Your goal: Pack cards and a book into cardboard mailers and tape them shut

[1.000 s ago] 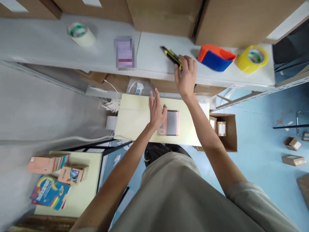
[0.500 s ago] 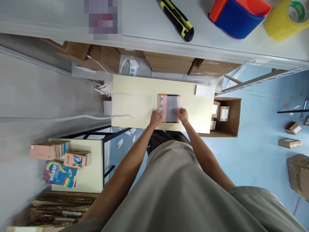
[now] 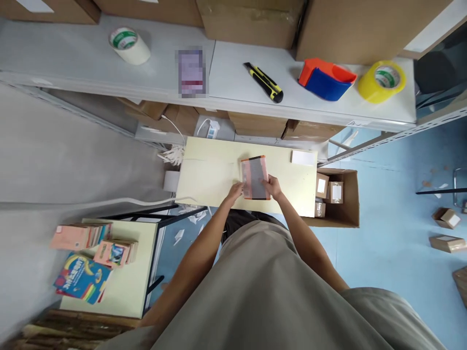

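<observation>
A flat pink and grey book (image 3: 258, 182) with orange and black edges is between my hands, tilted above the pale yellow table (image 3: 204, 170). My right hand (image 3: 272, 186) is closed on its right edge, with the thumb over the grey face. At the book's lower left side, my left hand (image 3: 235, 191) has its fingers closed against the edge. Its fingertips are partly hidden. A white box (image 3: 303, 157) lies at the table's far right corner.
A carton (image 3: 348, 206) holding small boxes stands right of the table. On the grey shelf ahead are a utility knife (image 3: 268, 85), a red and blue tape dispenser (image 3: 328, 82), yellow tape (image 3: 381, 82) and pale tape (image 3: 131, 46). Books (image 3: 83, 277) lie on a side table at left.
The book has turned and tilted up from lying square on the table, with both hands still at its sides. My view has shifted upward, bringing more of the shelf into sight.
</observation>
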`<control>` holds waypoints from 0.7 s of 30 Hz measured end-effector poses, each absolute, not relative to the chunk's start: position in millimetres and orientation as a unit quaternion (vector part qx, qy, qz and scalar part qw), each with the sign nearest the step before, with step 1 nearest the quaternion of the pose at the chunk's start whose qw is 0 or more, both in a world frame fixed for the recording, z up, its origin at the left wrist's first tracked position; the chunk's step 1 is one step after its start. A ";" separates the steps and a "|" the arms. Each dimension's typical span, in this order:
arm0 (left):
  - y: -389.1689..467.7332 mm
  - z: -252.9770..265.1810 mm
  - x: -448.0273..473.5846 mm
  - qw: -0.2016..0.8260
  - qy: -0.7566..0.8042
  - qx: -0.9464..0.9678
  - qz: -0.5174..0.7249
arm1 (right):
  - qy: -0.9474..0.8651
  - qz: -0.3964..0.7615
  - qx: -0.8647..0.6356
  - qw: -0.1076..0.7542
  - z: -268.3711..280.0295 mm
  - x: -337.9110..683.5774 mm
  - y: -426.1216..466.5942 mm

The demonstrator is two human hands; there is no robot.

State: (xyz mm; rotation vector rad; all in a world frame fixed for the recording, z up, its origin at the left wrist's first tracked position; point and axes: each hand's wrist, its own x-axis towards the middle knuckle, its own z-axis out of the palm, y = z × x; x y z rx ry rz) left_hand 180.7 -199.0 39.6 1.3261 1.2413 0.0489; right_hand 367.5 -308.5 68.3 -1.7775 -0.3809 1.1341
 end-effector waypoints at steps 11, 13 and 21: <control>-179.3 149.7 183.8 0.836 0.364 0.400 0.087 | -0.147 0.487 -0.591 0.627 184.7 407.4 -374.4; -186.8 164.8 193.2 0.840 0.338 0.415 0.087 | -0.140 0.477 -0.596 0.630 189.8 409.6 -378.5; -204.6 172.1 209.2 0.808 0.357 0.453 0.124 | -0.161 0.442 -0.659 0.587 181.4 412.0 -381.9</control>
